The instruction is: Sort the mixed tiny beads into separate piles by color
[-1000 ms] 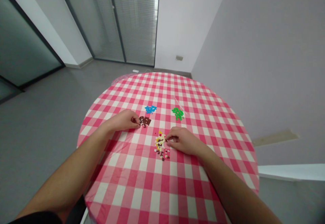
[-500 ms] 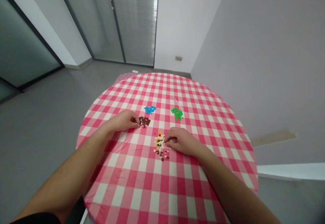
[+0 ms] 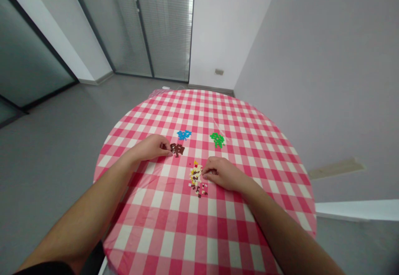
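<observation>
My left hand (image 3: 155, 147) rests at the left edge of a pile of small brown pieces (image 3: 178, 149), thumb and fingers closed in a pinch. Whatever lies between those fingertips is too small to make out. At the right side of a mixed pile of small cream, yellow, brown and red pieces (image 3: 195, 176) is my right hand (image 3: 222, 172). Its fingers are also pinched together, and I cannot make out anything in them. Small blue pieces (image 3: 184, 135) lie just beyond the brown pile. Farther right sits a cluster of small green pieces (image 3: 217, 139).
A red-and-white checked cloth (image 3: 174, 233) covers the round table. Beyond the far edge are a wall with a socket plate (image 3: 219, 72) and glass panels with blinds (image 3: 165, 25). A grey wall (image 3: 336, 79) rises on the right; grey floor shows on the left.
</observation>
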Tool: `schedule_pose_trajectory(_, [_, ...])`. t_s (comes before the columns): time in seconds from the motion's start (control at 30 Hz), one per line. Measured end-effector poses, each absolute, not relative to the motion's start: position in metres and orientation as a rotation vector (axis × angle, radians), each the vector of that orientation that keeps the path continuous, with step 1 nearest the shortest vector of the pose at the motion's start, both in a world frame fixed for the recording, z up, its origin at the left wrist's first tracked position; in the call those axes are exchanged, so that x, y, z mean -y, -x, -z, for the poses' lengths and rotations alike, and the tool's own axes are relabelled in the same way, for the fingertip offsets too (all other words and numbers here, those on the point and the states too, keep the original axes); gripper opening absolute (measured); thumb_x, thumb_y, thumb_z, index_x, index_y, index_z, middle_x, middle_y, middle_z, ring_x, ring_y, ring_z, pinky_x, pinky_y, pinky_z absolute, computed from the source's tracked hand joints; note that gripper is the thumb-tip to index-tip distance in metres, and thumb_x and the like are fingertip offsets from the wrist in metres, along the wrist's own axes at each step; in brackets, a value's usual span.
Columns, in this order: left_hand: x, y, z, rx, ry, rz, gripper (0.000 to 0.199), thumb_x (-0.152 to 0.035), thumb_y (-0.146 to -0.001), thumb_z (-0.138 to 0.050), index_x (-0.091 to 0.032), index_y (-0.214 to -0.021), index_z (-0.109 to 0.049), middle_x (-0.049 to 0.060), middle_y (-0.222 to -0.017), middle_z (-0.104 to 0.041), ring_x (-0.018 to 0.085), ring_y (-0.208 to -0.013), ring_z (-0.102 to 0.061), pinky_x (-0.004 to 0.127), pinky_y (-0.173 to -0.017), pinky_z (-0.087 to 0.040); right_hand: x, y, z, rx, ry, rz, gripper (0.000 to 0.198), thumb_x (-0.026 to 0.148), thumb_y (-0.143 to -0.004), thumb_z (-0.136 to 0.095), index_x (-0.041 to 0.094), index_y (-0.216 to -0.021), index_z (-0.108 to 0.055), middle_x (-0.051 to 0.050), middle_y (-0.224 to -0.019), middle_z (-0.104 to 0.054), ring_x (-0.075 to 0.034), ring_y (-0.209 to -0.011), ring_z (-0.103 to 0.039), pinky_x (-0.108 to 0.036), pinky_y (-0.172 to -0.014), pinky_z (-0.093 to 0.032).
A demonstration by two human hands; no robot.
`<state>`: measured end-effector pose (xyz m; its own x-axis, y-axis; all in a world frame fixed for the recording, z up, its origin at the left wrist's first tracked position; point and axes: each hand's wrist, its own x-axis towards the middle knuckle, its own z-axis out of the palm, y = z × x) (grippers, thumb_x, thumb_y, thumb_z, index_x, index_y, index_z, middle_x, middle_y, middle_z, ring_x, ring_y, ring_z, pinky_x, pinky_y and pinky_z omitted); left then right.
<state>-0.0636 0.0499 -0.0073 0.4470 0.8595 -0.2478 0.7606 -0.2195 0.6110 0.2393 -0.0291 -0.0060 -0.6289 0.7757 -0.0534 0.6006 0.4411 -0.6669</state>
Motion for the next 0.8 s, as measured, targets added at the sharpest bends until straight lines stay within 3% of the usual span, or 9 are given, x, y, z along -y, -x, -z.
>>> schedule_pose_trajectory(0.23, [-0.047, 0.064, 0.000, -1.402, -2.045, -0.258, 0.022, -0.039, -0.078, -0.064, -0.018, -0.077, -0.073, 0.003, -0.070, -0.068, 0.015, -0.060, -0.056, 0.026, -0.052, -0.034, 0.027, -0.239, 0.013, 1.993, 1.264, -1.170, 0.015, 0.026, -0.091, -0.057, 0.019, -0.088, -0.070, -0.005, -0.082, -0.071, -0.017, -0.072, -0.063, -0.032, -0.067, -0.049])
schedule_pose_trajectory(0.37, [-0.041, 0.055, -0.006, -1.304, -2.106, -0.396, 0.019, -0.035, -0.081, -0.064, -0.019, -0.075, -0.073, 0.002, -0.070, -0.066, 0.014, -0.063, -0.056, 0.026, -0.056, -0.037, 0.025, -0.237, 0.017, 1.514, 1.289, -1.305, 0.017, 0.034, -0.084, -0.067, 0.019, -0.089, -0.070, -0.003, -0.072, -0.068, -0.015, -0.060, -0.062, -0.032, -0.060, -0.051])
schedule_pose_trajectory(0.53, [-0.027, 0.032, -0.010, -1.039, -2.135, -0.619, 0.016, -0.028, -0.085, -0.063, -0.020, -0.076, -0.073, 0.003, -0.079, -0.069, 0.014, -0.072, -0.060, 0.027, -0.066, -0.044, 0.024, -0.233, 0.017, 1.243, 1.126, -1.331, 0.027, 0.037, -0.072, -0.080, 0.021, -0.086, -0.064, -0.004, -0.083, -0.072, -0.016, -0.069, -0.067, -0.031, -0.063, -0.056])
schedule_pose_trajectory(0.7, [-0.009, 0.007, -0.006, -0.913, -2.200, -0.771, 0.018, -0.027, -0.091, -0.059, -0.019, -0.099, -0.073, 0.005, -0.085, -0.071, 0.015, -0.075, -0.060, 0.028, -0.067, -0.046, 0.027, -0.227, 0.020, 1.179, 1.055, -1.405, 0.041, 0.038, -0.070, -0.084, 0.022, -0.092, -0.054, -0.002, -0.082, -0.071, -0.016, -0.072, -0.069, -0.032, -0.067, -0.058])
schedule_pose_trajectory(0.8, [-0.003, -0.002, -0.004, -0.872, -2.235, -0.803, 0.019, -0.027, -0.092, -0.058, -0.020, -0.103, -0.073, 0.006, -0.088, -0.073, 0.016, -0.077, -0.060, 0.029, -0.068, -0.047, 0.029, -0.224, 0.022, 1.204, 1.085, -1.439, 0.045, 0.043, -0.071, -0.082, 0.023, -0.094, -0.049, -0.002, -0.081, -0.072, -0.017, -0.071, -0.070, -0.033, -0.065, -0.057])
